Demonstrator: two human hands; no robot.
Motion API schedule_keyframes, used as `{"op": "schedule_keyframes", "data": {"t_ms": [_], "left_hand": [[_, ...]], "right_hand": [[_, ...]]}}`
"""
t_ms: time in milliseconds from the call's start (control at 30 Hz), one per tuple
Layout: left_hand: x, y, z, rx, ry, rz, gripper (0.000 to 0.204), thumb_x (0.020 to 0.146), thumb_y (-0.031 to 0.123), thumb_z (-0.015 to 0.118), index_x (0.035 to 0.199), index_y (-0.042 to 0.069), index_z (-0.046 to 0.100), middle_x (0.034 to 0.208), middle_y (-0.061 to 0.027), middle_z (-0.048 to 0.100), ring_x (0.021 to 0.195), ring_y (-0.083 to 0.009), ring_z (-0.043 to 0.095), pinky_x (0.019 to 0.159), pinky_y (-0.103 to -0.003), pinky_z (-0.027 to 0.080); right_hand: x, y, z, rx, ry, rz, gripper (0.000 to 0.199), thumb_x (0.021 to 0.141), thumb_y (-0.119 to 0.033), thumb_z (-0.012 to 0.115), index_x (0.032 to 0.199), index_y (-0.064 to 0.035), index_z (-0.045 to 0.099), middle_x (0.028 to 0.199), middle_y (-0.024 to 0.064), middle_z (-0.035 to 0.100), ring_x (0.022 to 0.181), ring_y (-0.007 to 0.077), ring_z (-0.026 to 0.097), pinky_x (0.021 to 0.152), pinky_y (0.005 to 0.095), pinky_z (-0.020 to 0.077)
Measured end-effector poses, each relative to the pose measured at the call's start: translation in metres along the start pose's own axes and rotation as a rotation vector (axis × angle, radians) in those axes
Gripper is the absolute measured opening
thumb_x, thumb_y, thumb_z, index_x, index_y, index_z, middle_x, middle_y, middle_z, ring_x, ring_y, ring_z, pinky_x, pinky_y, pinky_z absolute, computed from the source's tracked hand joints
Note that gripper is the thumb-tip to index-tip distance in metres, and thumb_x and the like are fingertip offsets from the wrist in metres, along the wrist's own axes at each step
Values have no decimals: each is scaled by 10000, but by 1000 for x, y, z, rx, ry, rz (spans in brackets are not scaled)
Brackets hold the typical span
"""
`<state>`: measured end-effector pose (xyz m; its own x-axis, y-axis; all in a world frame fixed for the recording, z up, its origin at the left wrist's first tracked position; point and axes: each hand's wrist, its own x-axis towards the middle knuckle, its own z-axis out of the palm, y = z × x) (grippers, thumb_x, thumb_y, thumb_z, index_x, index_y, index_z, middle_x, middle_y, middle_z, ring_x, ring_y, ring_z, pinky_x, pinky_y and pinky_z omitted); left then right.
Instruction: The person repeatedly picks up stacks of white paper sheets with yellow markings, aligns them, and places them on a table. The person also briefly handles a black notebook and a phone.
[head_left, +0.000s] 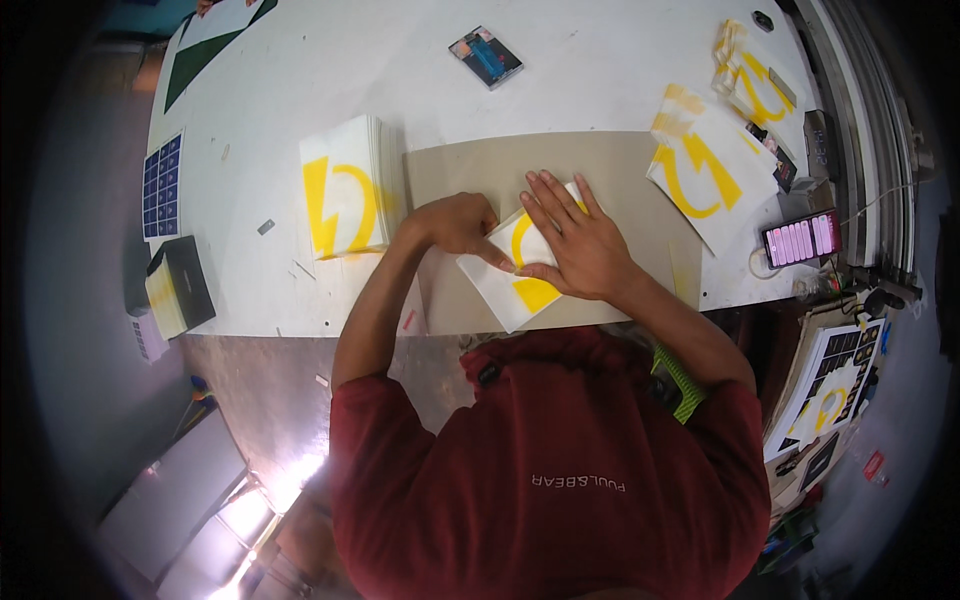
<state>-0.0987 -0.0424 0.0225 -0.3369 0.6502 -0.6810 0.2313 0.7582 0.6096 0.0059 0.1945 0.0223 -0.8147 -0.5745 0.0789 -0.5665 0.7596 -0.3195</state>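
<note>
A white sheet with a yellow printed design (537, 293) lies at a slant on the beige mat (450, 165), close to the table's front edge. My right hand (582, 250) rests flat on it, fingers stretched out and partly covering the print. On the sheet's left side is my left hand (458, 224), its fingers curled in and its thumb stretched onto the sheet toward my right thumb. I see nothing inside the curled fingers. Left of the mat stands a thick stack of white pieces with a yellow print (345, 190).
At the right lie more yellow-printed sheets (700, 175), a lit phone (802, 238) and a dark digital clock (818, 140). A small flat case (486, 57) sits at the back. On the left are a dark box (185, 285) and a blue gridded sheet (163, 186). Another person's hand (205, 5) shows top left.
</note>
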Motion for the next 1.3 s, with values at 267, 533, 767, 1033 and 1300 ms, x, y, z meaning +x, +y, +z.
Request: {"op": "schedule_keyframes", "data": {"t_ms": [267, 533, 767, 1033, 1300], "left_hand": [[1, 3, -2, 6, -7, 4, 638, 662, 539, 906, 567, 7, 567, 491, -38, 431, 486, -170, 414, 494, -394, 328], [9, -14, 12, -169, 87, 160, 601, 659, 503, 909, 634, -15, 605, 529, -65, 480, 519, -205, 465, 530, -405, 367], [0, 3, 0, -12, 17, -20, 622, 642, 520, 909, 591, -16, 598, 513, -92, 489, 495, -228, 475, 518, -416, 368], [-54, 34, 40, 194, 811, -108, 740, 818, 532, 795, 1238, -52, 620, 1163, -225, 667, 1103, -368, 630, 940, -443, 504], [15, 91, 139, 173, 1078, -158, 985, 989, 610, 515, 1564, -133, 219, 1625, -366, 215, 1541, -500, 174, 1218, -654, 104]], "right_hand": [[2, -7, -33, -85, -34, 76, 901, 924, -694, 505, 1552, -53, 419, 1662, 147, 314, 1552, 305, 256, 1219, 671, 128], [13, -31, 8, 62, -52, -59, 924, 921, -683, 528, 1550, -18, 408, 1653, 140, 336, 1561, 264, 247, 1277, 511, 139], [6, -3, 2, 28, -24, -59, 878, 965, -678, 456, 1541, -16, 414, 1654, 172, 317, 1553, 321, 250, 1255, 558, 165], [5, -5, 13, 30, -20, -20, 825, 973, -634, 487, 1550, -48, 416, 1662, 155, 309, 1563, 308, 230, 1261, 549, 159], [4, -1, 23, -113, -72, -44, 769, 934, -435, 522, 1584, -54, 365, 1684, 145, 266, 1588, 278, 165, 1277, 546, 105]]}}
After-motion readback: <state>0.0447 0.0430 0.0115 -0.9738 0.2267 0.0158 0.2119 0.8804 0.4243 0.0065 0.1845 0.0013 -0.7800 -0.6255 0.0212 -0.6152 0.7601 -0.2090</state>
